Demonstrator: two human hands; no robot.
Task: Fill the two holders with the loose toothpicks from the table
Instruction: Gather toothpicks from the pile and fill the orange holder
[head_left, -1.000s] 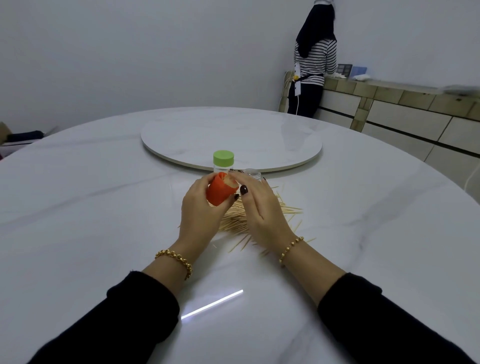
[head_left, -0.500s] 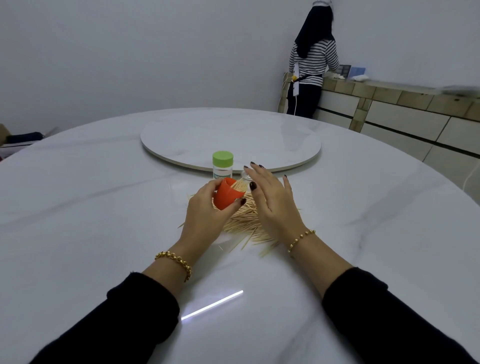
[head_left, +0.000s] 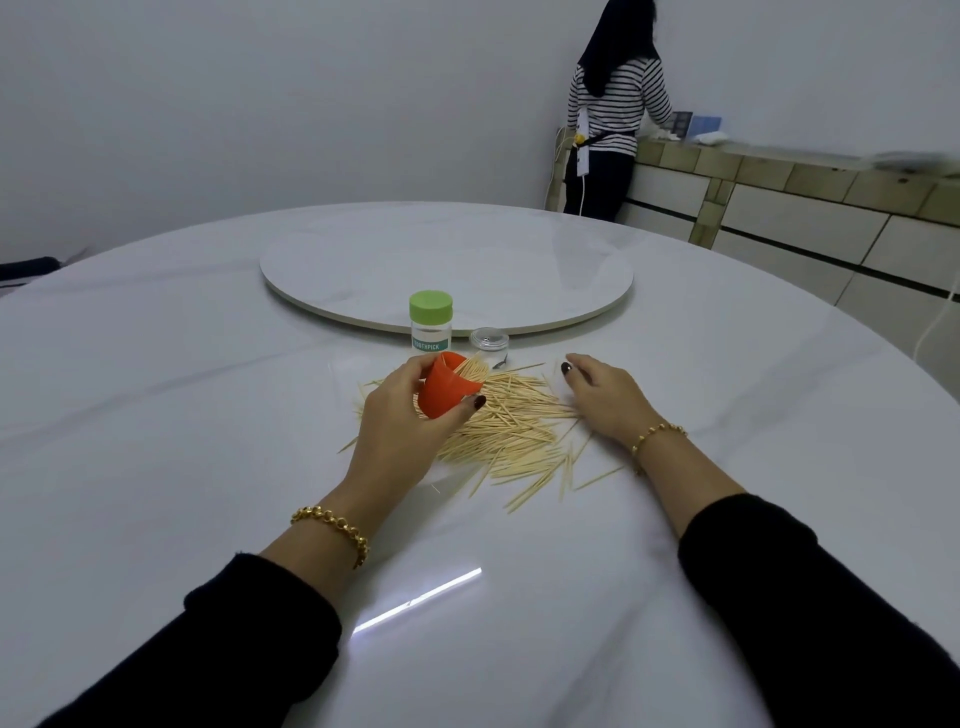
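The left hand grips a tilted orange holder over the toothpick pile.
The right hand, beside the holder a moment ago, now rests with fingers relaxed at the pile's right edge. A green-capped holder stands behind it on the white marble table.

White marble table w/ grey veins. Pale tan toothpicks. Clear holder w/ green lid, teal label; other is an orange-red holder. Black sleeves, gold bracelets.

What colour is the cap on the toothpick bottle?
Light green cap on the clear bottle, seen in the head view.
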